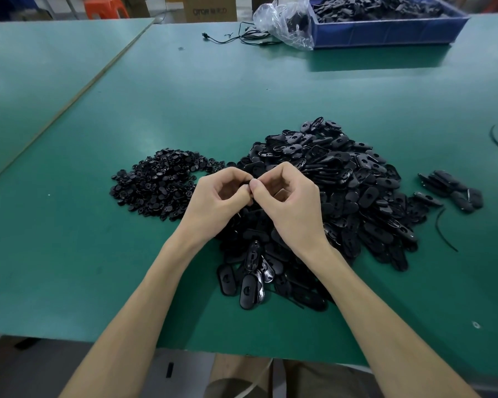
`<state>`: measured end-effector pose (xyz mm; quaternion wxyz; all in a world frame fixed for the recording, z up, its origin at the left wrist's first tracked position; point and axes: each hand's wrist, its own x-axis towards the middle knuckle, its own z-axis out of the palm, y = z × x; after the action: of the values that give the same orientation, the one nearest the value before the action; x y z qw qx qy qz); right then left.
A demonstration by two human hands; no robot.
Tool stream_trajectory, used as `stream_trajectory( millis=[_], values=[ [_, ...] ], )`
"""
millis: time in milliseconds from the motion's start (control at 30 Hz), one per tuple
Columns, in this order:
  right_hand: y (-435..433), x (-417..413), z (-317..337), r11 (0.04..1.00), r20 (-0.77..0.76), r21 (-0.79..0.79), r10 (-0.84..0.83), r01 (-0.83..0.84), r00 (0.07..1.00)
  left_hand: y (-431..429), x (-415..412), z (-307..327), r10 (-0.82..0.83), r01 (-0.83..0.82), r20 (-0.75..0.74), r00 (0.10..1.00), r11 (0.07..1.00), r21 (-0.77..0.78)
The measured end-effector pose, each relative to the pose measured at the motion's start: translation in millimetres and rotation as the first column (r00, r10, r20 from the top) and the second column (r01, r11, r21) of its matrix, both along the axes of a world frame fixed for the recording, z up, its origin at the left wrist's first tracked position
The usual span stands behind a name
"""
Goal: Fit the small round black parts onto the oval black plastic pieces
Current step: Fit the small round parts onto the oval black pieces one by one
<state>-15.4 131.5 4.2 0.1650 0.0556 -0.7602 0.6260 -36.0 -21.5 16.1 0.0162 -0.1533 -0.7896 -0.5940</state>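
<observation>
Green table (69, 254), a seam running diagonally across its left part. Far left, behind the table edge: orange stool (107, 7).

Heap of small round black parts (164, 182), loose and flat on the table, just left of the hands. Cardboard box (210, 8) on the floor beyond the far edge.

Left hand (222, 196) raised over the near-left fringe of the big pile, fingers curled, thumb and fingertips pinching inward. Black cable (236, 38) lies loose near the far edge.

Held black part (249, 185): only a dark sliver shows between the two sets of fingertips. Cannot tell whether it is an oval piece, a round part, or both together.

Right hand (288, 202) mirrors the left, fingers curled, thumb tip meeting the left hand's fingertips on that same part. Both forearms are bare.

Behind, a crumpled clear plastic bag (288, 21) leans against the blue bin (385, 38), which is full of black parts.

Large pile of oval black plastic pieces (357, 191), centre right, beneath and beyond the hands. A thin black strip (443, 228) lies just right of it. Small cluster of oval pieces (452, 191) sits apart, further right.
</observation>
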Motion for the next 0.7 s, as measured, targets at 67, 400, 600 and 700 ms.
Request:
stream_trajectory(
  millis=[67,400,600,700],
  values=[
    [0.0,0.6,0.0,1.000,0.006,0.003,0.001,-0.001,1.000,0.9,0.5,0.6,0.009,-0.009,-0.004,1.000,1.000,-0.002],
    [1.1,1.4,2.4,0.999,-0.024,-0.034,-0.008,0.007,1.000,1.8,-1.4,-1.2,0.005,-0.004,-0.026,1.000,1.000,0.021],
    [1.9,0.3,3.1,0.995,-0.030,-0.095,-0.020,0.017,0.999,-1.1,-2.6,-0.5,-0.049,0.046,0.021,0.999,0.993,0.108],
    [2.2,1.0,2.2,0.995,-0.031,-0.100,-0.018,0.015,0.999,-0.8,-2.4,-2.1,-0.051,0.049,0.021,0.998,0.993,0.110]
  ],
)
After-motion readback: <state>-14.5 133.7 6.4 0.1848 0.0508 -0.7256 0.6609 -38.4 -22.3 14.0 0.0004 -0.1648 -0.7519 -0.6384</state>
